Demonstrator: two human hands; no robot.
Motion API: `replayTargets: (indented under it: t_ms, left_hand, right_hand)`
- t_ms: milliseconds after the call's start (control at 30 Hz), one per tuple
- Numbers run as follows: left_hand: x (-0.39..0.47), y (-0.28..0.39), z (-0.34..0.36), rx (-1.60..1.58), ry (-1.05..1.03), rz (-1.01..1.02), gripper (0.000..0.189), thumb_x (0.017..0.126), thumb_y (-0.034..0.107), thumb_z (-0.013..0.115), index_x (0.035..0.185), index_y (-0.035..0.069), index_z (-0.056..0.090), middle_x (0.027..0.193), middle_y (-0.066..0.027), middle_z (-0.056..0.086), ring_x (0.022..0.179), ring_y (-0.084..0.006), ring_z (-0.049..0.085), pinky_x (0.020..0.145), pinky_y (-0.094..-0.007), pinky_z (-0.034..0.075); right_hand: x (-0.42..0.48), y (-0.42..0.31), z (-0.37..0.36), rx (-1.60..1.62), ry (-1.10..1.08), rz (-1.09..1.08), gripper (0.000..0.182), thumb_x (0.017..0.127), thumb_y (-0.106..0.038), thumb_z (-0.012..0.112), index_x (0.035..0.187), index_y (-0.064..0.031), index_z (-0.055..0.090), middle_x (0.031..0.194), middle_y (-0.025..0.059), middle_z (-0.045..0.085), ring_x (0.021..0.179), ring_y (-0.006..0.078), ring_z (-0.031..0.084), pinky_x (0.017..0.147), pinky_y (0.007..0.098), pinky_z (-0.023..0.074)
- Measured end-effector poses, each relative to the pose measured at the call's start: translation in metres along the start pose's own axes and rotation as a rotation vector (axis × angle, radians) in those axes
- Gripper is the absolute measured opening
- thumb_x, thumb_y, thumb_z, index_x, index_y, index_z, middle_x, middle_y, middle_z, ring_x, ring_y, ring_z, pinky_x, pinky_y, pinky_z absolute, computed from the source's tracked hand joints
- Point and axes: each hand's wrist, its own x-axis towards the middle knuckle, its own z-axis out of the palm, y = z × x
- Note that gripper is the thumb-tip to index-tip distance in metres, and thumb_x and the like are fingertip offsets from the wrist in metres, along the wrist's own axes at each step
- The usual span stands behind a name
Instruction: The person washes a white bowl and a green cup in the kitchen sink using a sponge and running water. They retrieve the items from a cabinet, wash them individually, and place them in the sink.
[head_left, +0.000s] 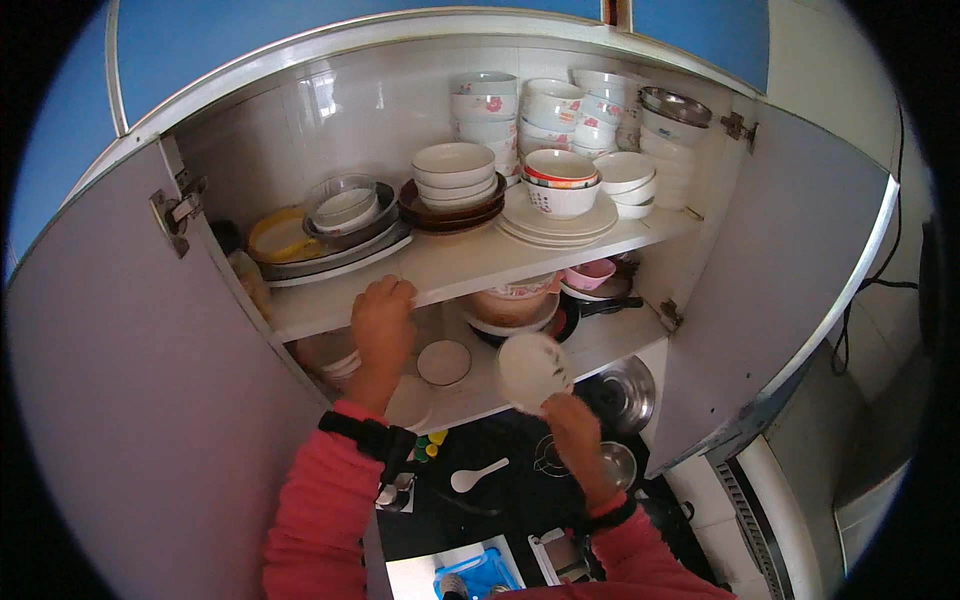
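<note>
My right hand (574, 435) grips the rim of a pale bowl or small plate (534, 373) with dark marks, held in front of the lower shelf. My left hand (384, 322) is raised at the front edge of the upper shelf (450, 281), its fingers bent; whether it touches the edge or holds anything is unclear. Beneath and right of it, a round white dish (444, 363) sits on the lower shelf, with another pale dish (409, 401) near my left wrist. Above are stacked white bowls (454, 165) on brown plates (420, 217) and a patterned bowl (561, 196) on white plates (600, 217).
Cabinet doors stand open at left (150, 375) and right (787, 285). Flowered bowls (484, 105) are stacked at the back. Pots (510, 307) and a pink bowl (589, 274) occupy the lower shelf. Below lie a white spoon (480, 475) and a steel lid or basin (626, 394).
</note>
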Motion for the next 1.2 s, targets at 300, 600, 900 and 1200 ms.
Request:
replayTargets:
  t_ms: [300, 600, 900, 1200]
  left_hand:
    - [0.000, 0.002, 0.004, 0.008, 0.005, -0.006, 0.011, 0.068, 0.002, 0.064, 0.077, 0.007, 0.061, 0.080, -0.0081, 0.056, 0.080, -0.0298, 0.055, 0.069, -0.0397, 0.044]
    - [0.000, 0.000, 0.005, 0.057, -0.004, 0.028, 0.009, 0.068, 0.002, 0.061, 0.072, 0.009, 0.058, 0.077, -0.0061, 0.054, 0.077, -0.0271, 0.054, 0.067, -0.0393, 0.041]
    - [0.000, 0.002, 0.001, 0.016, 0.027, 0.041, 0.011, 0.068, 0.000, 0.062, 0.074, 0.008, 0.058, 0.078, -0.0082, 0.053, 0.078, -0.0288, 0.054, 0.067, -0.0394, 0.042]
    - [0.003, 0.009, -0.006, 0.004, -0.018, 0.037, 0.009, 0.068, 0.000, 0.063, 0.076, 0.005, 0.060, 0.078, -0.0111, 0.054, 0.078, -0.0320, 0.054, 0.068, -0.0410, 0.043]
  right_hand:
    - [0.226, -0.019, -0.016, 0.048, 0.219, -0.234, 0.030, 0.072, 0.005, 0.062, 0.101, -0.0046, 0.061, 0.094, 0.0129, 0.060, 0.083, 0.0309, 0.060, 0.070, 0.0363, 0.0490]
    - [0.334, 0.002, 0.046, -0.037, 0.182, -0.259, 0.023, 0.076, 0.000, 0.058, 0.099, -0.0055, 0.061, 0.092, 0.0129, 0.058, 0.084, 0.0342, 0.059, 0.069, 0.0413, 0.0474]
    - [0.346, 0.015, 0.061, -0.121, -0.029, -0.216, 0.023, 0.078, -0.002, 0.057, 0.099, -0.0081, 0.063, 0.092, 0.0132, 0.059, 0.086, 0.0346, 0.059, 0.071, 0.0438, 0.0472]
    - [0.345, 0.015, 0.057, -0.095, -0.095, -0.207, 0.023, 0.080, -0.006, 0.058, 0.103, -0.0065, 0.062, 0.095, 0.0148, 0.059, 0.089, 0.0366, 0.058, 0.074, 0.0431, 0.0475]
